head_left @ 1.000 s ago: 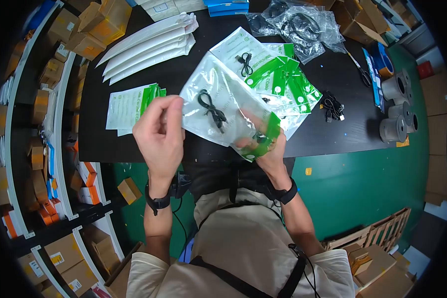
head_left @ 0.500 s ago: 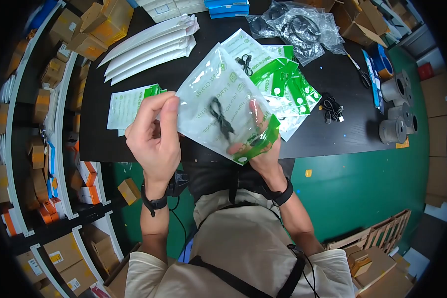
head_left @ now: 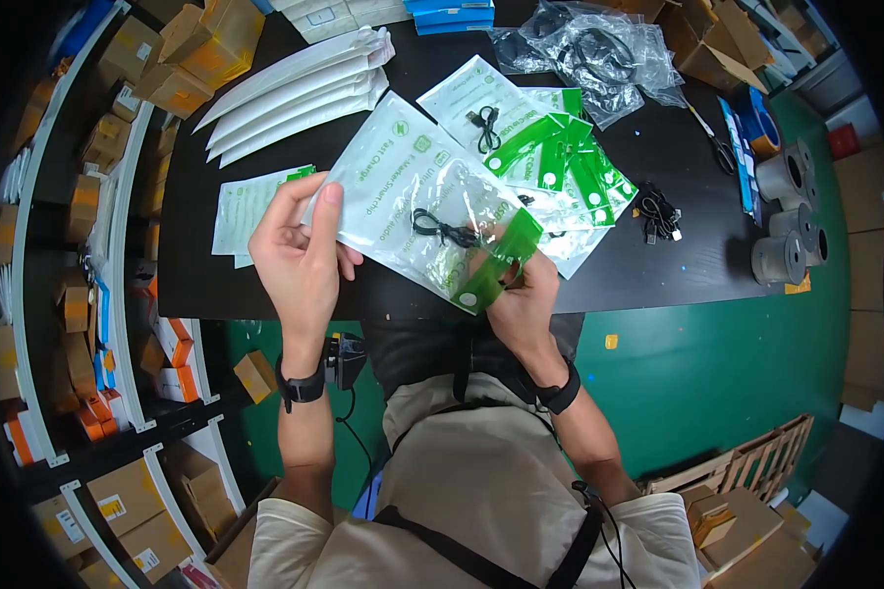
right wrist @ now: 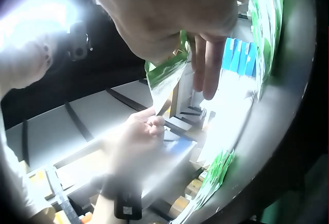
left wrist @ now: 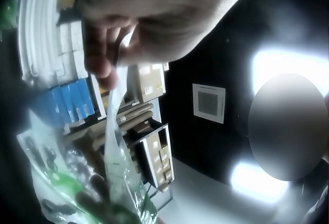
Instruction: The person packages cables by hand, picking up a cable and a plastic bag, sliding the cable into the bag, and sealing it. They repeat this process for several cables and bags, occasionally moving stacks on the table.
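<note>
Both hands hold one clear and white plastic pouch [head_left: 417,196] with a green end and a coiled black cable [head_left: 442,230] inside. My left hand [head_left: 304,250] pinches the pouch's white end between thumb and fingers. My right hand [head_left: 521,294] grips its green end [head_left: 491,270]. The pouch is held above the front edge of the black table [head_left: 363,128]. In the left wrist view the fingers [left wrist: 105,54] pinch the pouch edge [left wrist: 115,131]. In the right wrist view the fingers [right wrist: 208,64] hold the green end [right wrist: 164,77].
A heap of similar green and white pouches [head_left: 550,157] lies behind the held one; a small stack [head_left: 250,206] lies at left. White sleeves [head_left: 295,79], loose black cables [head_left: 658,211], scissors [head_left: 712,137], tape rolls [head_left: 781,211] and a clear bag [head_left: 599,44] are on the table. Shelves with boxes [head_left: 79,196] stand left.
The pouch has turned from tilted upright to lying flatter and more sideways. My left hand dropped slightly and my right hand shifted its grip on the green end.
</note>
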The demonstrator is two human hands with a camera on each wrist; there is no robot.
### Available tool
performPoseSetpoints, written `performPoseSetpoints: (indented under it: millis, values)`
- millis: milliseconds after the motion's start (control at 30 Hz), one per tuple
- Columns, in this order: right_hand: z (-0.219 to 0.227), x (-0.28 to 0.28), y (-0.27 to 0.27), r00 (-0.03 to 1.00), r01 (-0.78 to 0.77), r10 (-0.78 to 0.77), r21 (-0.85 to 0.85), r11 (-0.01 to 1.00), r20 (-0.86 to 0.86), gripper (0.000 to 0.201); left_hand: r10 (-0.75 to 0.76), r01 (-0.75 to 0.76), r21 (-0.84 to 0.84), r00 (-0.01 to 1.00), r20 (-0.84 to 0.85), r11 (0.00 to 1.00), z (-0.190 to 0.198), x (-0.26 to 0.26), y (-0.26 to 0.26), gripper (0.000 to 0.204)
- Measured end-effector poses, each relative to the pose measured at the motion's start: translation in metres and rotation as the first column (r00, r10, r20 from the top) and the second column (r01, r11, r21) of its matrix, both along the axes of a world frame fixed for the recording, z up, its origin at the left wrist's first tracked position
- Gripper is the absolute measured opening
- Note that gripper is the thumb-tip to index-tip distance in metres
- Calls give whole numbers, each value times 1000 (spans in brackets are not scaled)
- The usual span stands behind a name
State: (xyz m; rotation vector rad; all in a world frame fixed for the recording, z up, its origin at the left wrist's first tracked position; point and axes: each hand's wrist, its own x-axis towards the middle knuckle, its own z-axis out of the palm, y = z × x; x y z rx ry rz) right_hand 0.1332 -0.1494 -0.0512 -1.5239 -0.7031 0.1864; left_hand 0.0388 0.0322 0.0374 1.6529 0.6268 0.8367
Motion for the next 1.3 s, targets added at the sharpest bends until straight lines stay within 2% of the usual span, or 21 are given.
performPoseSetpoints:
  millis: [67, 100, 200, 367, 467, 533, 567, 633, 667, 767, 867, 967, 1000, 1033, 1067, 1100, 1133, 1167, 1200, 1267, 1300]
  values:
    - [11, -2, 2, 994, 9, -3, 51, 999, -106, 28, 2, -2, -21, 1000, 6, 1000, -6, -2, 9, 20]
    - [13, -2, 3, 994, 7, -2, 51, 999, -107, 28, 28, -27, -37, 999, 18, 999, -8, -3, 15, 21]
    - [17, -4, 6, 951, 59, -2, 174, 983, -308, 26, 91, -88, -64, 995, 38, 994, -13, -10, 41, 23]
    - [17, 17, -27, 937, 28, -10, 46, 999, -351, 26, 243, -240, -48, 966, 86, 970, -27, -44, 118, 23]
    - [12, 43, -58, 940, 193, -168, 57, 980, -297, 25, 361, -361, -26, 932, 35, 932, -48, -80, 168, 21]
    - [1, 69, -83, 910, 379, -387, -77, 922, -148, 24, 318, -318, -24, 948, 18, 948, -76, -114, 212, 23]
    - [-4, 82, -96, 898, 412, -421, -93, 906, -127, 24, 325, -325, -33, 946, -7, 945, -82, -124, 222, 24]
    - [-14, 107, -117, 810, 581, -586, -106, 807, -20, 23, 315, -316, -52, 949, -32, 947, -99, -139, 237, 25]
    - [-16, 116, -125, 802, 593, -597, -110, 798, -11, 23, 342, -346, -50, 937, -74, 937, -102, -143, 240, 26]
    - [-21, 136, -138, 724, 689, -666, -247, 681, 183, 23, 386, -393, -16, 909, -156, 919, -105, -147, 239, 28]
    - [-26, 148, -143, 703, 711, -660, -238, 662, 264, 24, 421, -425, 41, 874, -241, 904, -100, -143, 232, 30]
    - [-23, 158, -150, 691, 722, -659, -241, 648, 297, 25, 420, -380, 187, 761, -495, 906, -85, -142, 229, 31]
    - [-21, 161, -153, 687, 727, -665, -250, 640, 294, 26, 429, -385, 194, 755, -496, 902, -86, -146, 234, 31]
    - [-21, 164, -156, 681, 732, -672, -257, 630, 290, 27, 576, -272, 601, 715, -397, 752, -92, -151, 242, 30]
    - [-25, 168, -161, 684, 729, -671, -256, 635, 285, 27, 669, -116, 888, 702, -244, 446, -92, -147, 244, 30]
    - [-32, 173, -168, 701, 713, -643, -312, 628, 308, 28, 691, 51, 998, 720, -70, 48, -91, -143, 245, 30]
    - [-37, 178, -173, 718, 696, -612, -366, 618, 332, 29, 694, 51, 998, 716, -70, 47, -93, -141, 245, 30]
    - [-40, 181, -173, 736, 676, -576, -420, 605, 355, 29, 616, -72, 917, 761, -204, 393, -76, -117, 211, 28]
    - [-37, 179, -170, 742, 670, -569, -420, 612, 355, 29, 497, -166, 706, 817, -292, 688, -59, -93, 176, 27]
    - [-24, 171, -165, 721, 688, -609, -446, 573, 329, 29, 270, -49, 492, 880, -390, 869, -38, -50, 110, 25]
    - [-17, 166, -163, 710, 695, -629, -458, 554, 316, 29, 130, 86, 467, 903, -410, 880, -32, -31, 83, 22]
